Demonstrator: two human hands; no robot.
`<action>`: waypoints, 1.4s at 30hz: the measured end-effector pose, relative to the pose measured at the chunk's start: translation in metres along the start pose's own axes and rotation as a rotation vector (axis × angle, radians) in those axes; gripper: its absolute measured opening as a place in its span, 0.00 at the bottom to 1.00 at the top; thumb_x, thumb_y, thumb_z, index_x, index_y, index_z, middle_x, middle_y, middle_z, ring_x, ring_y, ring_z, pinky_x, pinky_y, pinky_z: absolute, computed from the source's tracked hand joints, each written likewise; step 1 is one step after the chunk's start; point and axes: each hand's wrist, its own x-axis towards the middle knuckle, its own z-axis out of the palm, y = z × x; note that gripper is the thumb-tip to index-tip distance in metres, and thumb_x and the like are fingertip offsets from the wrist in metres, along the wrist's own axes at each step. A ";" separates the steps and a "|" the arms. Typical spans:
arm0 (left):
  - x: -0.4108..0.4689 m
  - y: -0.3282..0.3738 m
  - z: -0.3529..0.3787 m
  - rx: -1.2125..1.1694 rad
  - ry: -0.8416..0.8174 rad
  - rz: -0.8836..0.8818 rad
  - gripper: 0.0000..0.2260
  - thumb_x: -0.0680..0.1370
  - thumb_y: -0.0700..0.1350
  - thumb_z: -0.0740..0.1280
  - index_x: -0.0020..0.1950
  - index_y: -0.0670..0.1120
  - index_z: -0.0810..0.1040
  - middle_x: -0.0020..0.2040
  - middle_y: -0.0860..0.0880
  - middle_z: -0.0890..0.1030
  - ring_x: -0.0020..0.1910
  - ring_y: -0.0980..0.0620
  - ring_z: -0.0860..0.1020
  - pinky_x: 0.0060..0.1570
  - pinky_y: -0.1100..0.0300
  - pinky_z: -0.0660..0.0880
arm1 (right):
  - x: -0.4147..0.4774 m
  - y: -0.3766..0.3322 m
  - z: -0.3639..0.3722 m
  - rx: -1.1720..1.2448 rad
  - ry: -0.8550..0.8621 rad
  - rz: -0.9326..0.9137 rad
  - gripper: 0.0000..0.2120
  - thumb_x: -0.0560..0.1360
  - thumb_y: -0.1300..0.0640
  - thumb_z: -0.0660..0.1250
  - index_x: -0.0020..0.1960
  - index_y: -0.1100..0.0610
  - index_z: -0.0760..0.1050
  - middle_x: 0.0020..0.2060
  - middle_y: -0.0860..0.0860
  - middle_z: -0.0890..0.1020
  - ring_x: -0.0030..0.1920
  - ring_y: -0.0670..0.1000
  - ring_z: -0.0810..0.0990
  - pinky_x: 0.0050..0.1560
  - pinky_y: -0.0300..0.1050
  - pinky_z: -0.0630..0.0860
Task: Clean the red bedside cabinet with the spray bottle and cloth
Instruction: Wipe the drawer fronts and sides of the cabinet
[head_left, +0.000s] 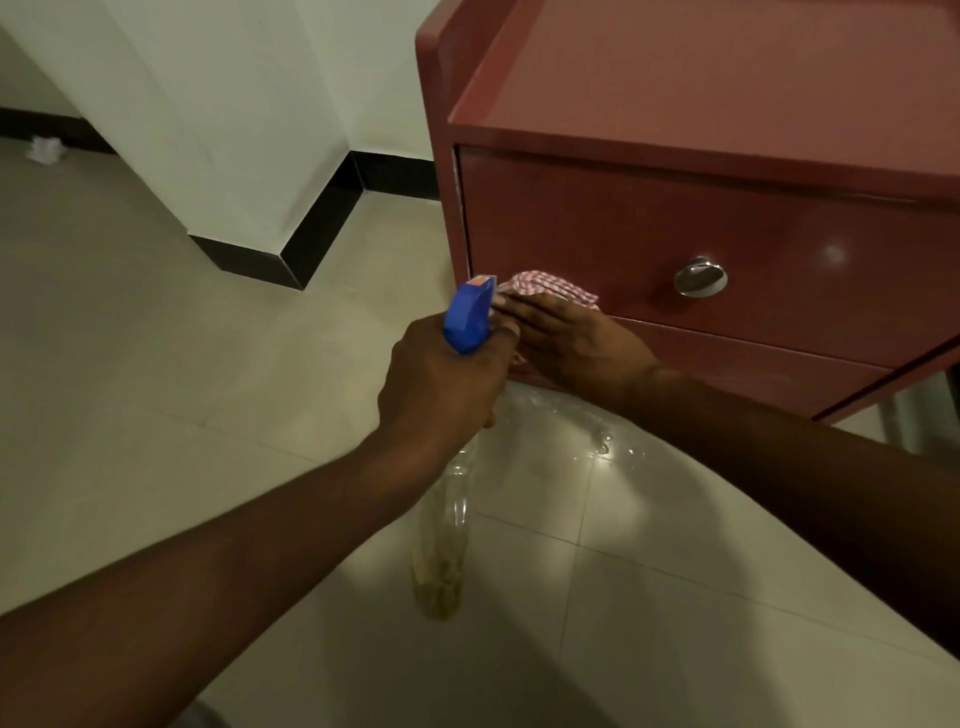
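The red bedside cabinet (701, 228) fills the upper right, with a round metal knob (700, 276) on its top drawer. My left hand (441, 379) grips the neck of a clear spray bottle (441, 545) with a blue trigger head (469, 317); the nozzle points at the cabinet's lower left front. My right hand (571, 343) lies flat on a red-and-white checked cloth (550, 288), pressing it against the bottom left of the top drawer front. Most of the cloth is hidden under the hand.
Pale tiled floor (156, 389) spreads all around, with wet spots (602, 441) shining just below the cabinet. A white wall corner with black skirting (291, 254) juts out to the left. A small white crumpled object (45, 149) lies at the far left by the skirting.
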 end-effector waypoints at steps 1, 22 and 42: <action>0.000 0.000 -0.001 0.008 0.001 0.004 0.08 0.80 0.55 0.70 0.43 0.54 0.77 0.39 0.45 0.85 0.26 0.54 0.81 0.37 0.55 0.83 | 0.000 0.001 -0.003 0.005 0.006 -0.012 0.43 0.77 0.53 0.72 0.77 0.63 0.46 0.82 0.59 0.56 0.83 0.60 0.51 0.82 0.58 0.39; 0.000 0.006 -0.007 -0.007 0.077 0.013 0.11 0.80 0.57 0.70 0.42 0.53 0.77 0.37 0.45 0.84 0.27 0.53 0.81 0.32 0.63 0.77 | 0.021 0.009 -0.013 0.139 0.139 0.085 0.36 0.78 0.54 0.69 0.78 0.62 0.53 0.80 0.59 0.61 0.81 0.59 0.57 0.81 0.55 0.46; 0.000 0.008 -0.018 -0.035 0.158 0.039 0.12 0.79 0.56 0.71 0.40 0.51 0.77 0.37 0.41 0.83 0.36 0.40 0.84 0.44 0.47 0.84 | 0.064 0.046 -0.050 0.177 0.231 0.208 0.30 0.86 0.60 0.54 0.84 0.62 0.44 0.83 0.60 0.47 0.83 0.60 0.45 0.82 0.60 0.48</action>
